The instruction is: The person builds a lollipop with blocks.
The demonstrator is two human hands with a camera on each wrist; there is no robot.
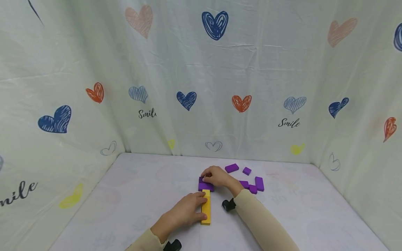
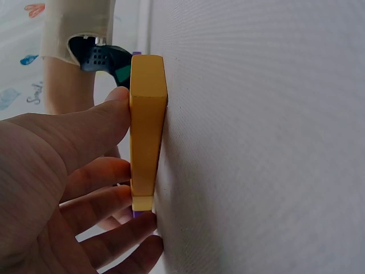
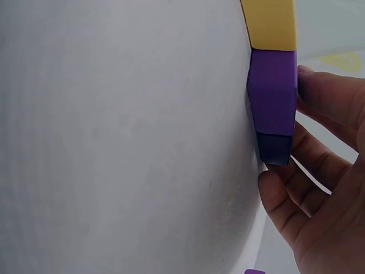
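In the head view, a yellow block [image 1: 205, 208] lies lengthwise on the table, with a short yellow block [image 1: 206, 193] at its far end. My left hand [image 1: 185, 209] rests on them from the left, thumb near the front end and fingers farther along. Beyond the yellow pieces, a purple block [image 1: 206, 187] lies crosswise, touching their end. A darker purple block [image 3: 274, 148] sits behind it. My right hand [image 1: 218, 176] holds this far purple block, thumb over the top and fingers curled at its far end, partly hiding it in the head view.
Several loose purple blocks lie to the right of my right hand, among them an upright-lying one [image 1: 259, 183], a long one [image 1: 231, 168] and a small one [image 1: 247, 170]. A white curtain [image 1: 213, 69] printed with hearts surrounds the table [image 1: 141, 181]. A black wrist camera [image 1: 228, 205] hangs below my right sleeve.
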